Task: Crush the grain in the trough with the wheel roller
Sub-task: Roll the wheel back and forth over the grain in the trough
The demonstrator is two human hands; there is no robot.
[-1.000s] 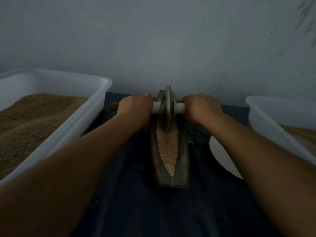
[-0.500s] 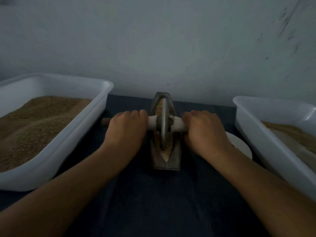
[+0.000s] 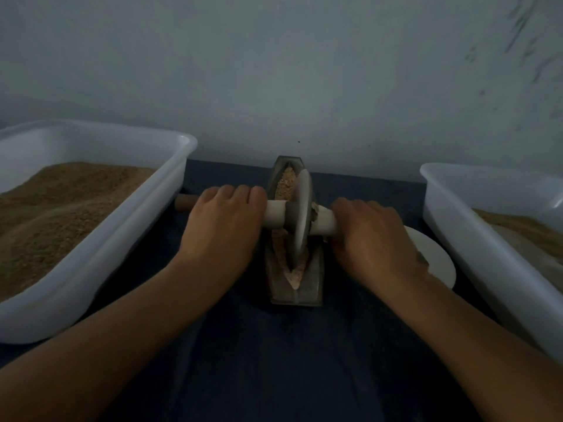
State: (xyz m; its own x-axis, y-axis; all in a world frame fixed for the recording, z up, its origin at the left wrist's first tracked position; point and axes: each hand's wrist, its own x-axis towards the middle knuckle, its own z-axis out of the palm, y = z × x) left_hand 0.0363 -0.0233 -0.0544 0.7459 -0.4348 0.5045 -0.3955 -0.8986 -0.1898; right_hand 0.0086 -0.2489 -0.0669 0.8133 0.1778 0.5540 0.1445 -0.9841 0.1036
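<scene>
The fingers (image 3: 231,193) of the left hand (image 3: 222,229) and of the right hand (image 3: 374,239) are curling tightly over the axle on either side of the wheel roller (image 3: 300,220). Since 1 second ago the roller has been travelling from the far end toward the near end of the trough (image 3: 294,295), so it is pressing the grain (image 3: 285,184) along the channel; crushing is underway. 2 white tubs (image 3: 100,254) of meal are flanking the trough on the bench (image 3: 274,360).

Matt metal trough (image 3: 313,278), smooth white plastic tubs (image 3: 100,257), dark cloth (image 3: 274,360)
</scene>
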